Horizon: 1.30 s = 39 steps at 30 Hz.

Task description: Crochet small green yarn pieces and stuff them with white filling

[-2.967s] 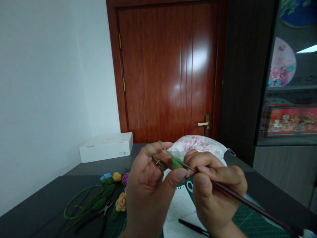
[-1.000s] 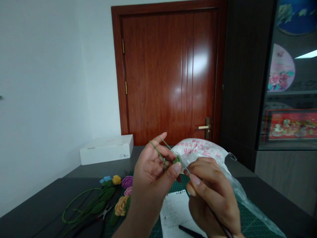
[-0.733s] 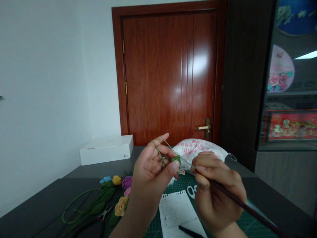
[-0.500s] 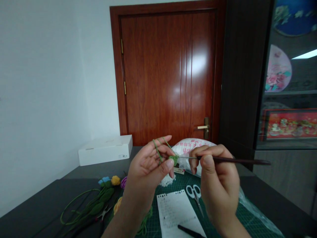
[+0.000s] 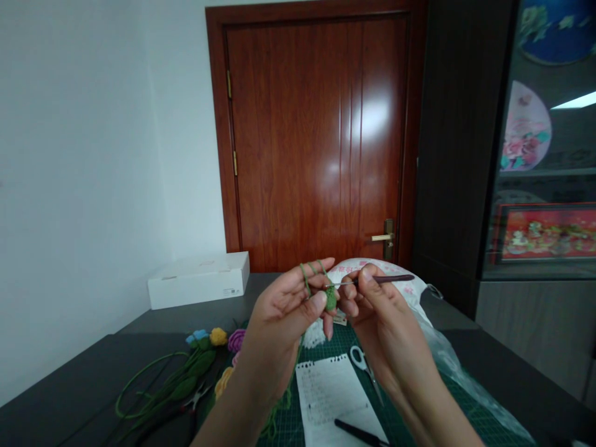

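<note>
Between the thumb and fingers of my left hand (image 5: pixel 291 310) is a small green crochet piece (image 5: pixel 331 298). Green yarn (image 5: pixel 305 279) loops over the raised fingers of that hand and runs down to the piece. My right hand (image 5: pixel 377 304) grips a crochet hook (image 5: pixel 393 279) with a dark handle, lying nearly level. The hook's thin metal tip meets the top of the green piece. Fingertips of both hands are close together around the work, so the exact stitch at the tip is too small to make out.
Below the hands lie a handwritten sheet (image 5: pixel 333 391), a black pen (image 5: pixel 358 433) and white-handled scissors (image 5: pixel 365 366) on a green cutting mat (image 5: pixel 465 410). Crocheted flowers (image 5: pixel 218 337) and pliers (image 5: pixel 198 397) are left. Behind are a white box (image 5: pixel 200 279) and a plastic bag (image 5: pixel 410 288).
My right hand has moved left, closer to my left hand, and the hook's handle now tilts slightly upward. The green piece has turned and hangs more upright.
</note>
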Tool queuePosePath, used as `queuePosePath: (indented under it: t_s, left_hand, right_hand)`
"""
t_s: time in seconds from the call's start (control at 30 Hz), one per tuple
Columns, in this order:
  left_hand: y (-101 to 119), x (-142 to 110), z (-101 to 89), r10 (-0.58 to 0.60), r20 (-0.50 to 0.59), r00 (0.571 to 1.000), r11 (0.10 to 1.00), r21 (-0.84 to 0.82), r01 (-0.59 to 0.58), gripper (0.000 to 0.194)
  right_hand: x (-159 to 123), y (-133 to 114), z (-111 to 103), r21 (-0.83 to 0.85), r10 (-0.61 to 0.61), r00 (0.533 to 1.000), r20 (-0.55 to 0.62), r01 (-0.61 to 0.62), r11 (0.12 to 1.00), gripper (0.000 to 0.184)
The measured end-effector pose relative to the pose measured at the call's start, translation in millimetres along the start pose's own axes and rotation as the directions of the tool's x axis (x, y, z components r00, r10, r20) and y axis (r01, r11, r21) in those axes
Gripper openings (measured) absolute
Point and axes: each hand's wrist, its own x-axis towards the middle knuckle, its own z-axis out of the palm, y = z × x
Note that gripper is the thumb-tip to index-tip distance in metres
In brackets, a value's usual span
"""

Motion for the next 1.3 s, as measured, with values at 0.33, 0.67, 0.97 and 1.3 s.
queuePosePath:
  t_s: [0.33,0.67,0.97,1.3]
  left_hand:
    - [-5.7,-4.9,5.4,-0.036,0.147,0.989,0.992,-0.114,0.053,0.056]
    - [-0.8,-7.8,0.7,0.015,0.010,1.000,1.000,0.024,-0.016,0.045]
    - [1.5,-4.7,4.9,0.016,-0.047,0.999,0.999,0.029,-0.014,0.045]
    - [3.6,-3.0,0.4,-0.006,0.015,1.000,0.999,0.048,0.006,0.061]
  right_hand:
    - [4.4,-3.5,-6.2,-0.076,-0.020,0.993,0.114,0.029,0.997,0.020]
    - [7.7,-4.2,-5.6,-0.082,-0.071,0.997,0.031,0.074,0.994,0.024]
    - [3.2,-4.7,0.4,-0.043,-0.006,0.997,0.082,0.010,0.999,0.022]
    - [1.6,-4.5,1.1,-0.071,-0.016,0.995,0.100,0.023,0.997,0.019]
